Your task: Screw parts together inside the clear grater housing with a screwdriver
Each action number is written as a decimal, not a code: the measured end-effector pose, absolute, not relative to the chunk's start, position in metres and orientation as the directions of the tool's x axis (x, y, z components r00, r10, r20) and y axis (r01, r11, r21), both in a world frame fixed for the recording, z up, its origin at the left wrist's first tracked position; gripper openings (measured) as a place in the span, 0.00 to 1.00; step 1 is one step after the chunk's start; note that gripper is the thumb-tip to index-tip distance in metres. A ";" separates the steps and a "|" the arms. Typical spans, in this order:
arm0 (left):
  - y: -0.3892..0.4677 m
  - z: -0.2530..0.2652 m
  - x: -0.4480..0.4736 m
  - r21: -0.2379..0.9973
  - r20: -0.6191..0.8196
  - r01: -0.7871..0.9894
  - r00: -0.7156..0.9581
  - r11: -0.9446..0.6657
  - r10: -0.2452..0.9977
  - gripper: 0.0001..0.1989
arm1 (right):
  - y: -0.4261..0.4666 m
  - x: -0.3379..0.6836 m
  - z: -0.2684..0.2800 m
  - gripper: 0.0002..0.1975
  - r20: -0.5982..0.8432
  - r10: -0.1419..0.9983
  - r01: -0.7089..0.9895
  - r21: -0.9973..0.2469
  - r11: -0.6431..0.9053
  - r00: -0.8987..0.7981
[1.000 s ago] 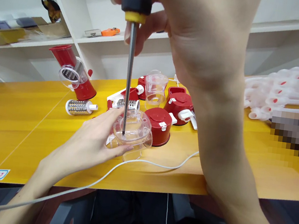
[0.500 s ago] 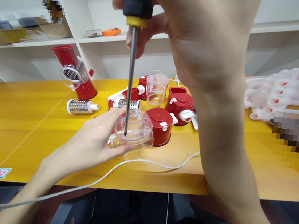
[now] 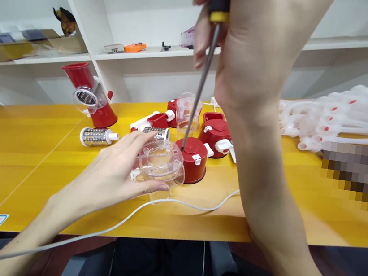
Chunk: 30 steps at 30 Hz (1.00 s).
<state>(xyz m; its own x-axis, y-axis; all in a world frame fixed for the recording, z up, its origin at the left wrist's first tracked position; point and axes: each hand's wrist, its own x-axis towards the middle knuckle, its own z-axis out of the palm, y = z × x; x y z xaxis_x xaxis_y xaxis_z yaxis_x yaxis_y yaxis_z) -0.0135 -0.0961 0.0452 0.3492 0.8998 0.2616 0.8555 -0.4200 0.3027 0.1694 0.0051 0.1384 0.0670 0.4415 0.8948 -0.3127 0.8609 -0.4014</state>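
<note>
My left hand grips a clear plastic housing on the table, thumb at its near side and fingers at the far side. Raised high, my right hand is closed round the black and yellow handle of a screwdriver. The shaft points down and its tip appears over the housing's right rim; whether it touches cannot be made out. Just right of the housing sits a red round base with a white lever. Behind my left fingers lies a metal grater drum.
Another grater drum and an assembled red rotary grater stand left. More red bases and a clear housing are behind. A white cable crosses the front. White tubular parts lie right, below a shelf.
The screwdriver has lifted and moved right, its tip going from inside the clear housing's top to its right rim. My left hand keeps its hold on the housing.
</note>
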 end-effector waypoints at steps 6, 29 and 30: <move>-0.086 0.061 -0.025 0.394 0.163 0.785 0.453 -0.479 0.876 0.43 | 0.018 0.166 0.136 0.19 0.831 0.507 -0.337 -0.421 0.842 0.229; -0.074 0.049 -0.036 0.440 0.268 0.701 0.494 -0.561 0.827 0.38 | -0.002 0.191 0.112 0.18 0.850 0.508 -0.103 -0.498 0.861 0.138; -0.074 0.049 -0.036 0.439 0.265 0.699 0.500 -0.565 0.824 0.38 | -0.006 0.192 0.112 0.17 0.850 0.515 -0.096 -0.507 0.857 0.114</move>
<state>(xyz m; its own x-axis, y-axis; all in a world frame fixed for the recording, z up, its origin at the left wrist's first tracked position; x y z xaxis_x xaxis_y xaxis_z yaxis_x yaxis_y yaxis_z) -0.0360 -0.0736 0.0492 0.4999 0.8244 0.2654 0.6986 -0.5649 0.4392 0.1920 -0.0056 0.1119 0.1138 0.5149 0.8496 -0.0956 0.8569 -0.5065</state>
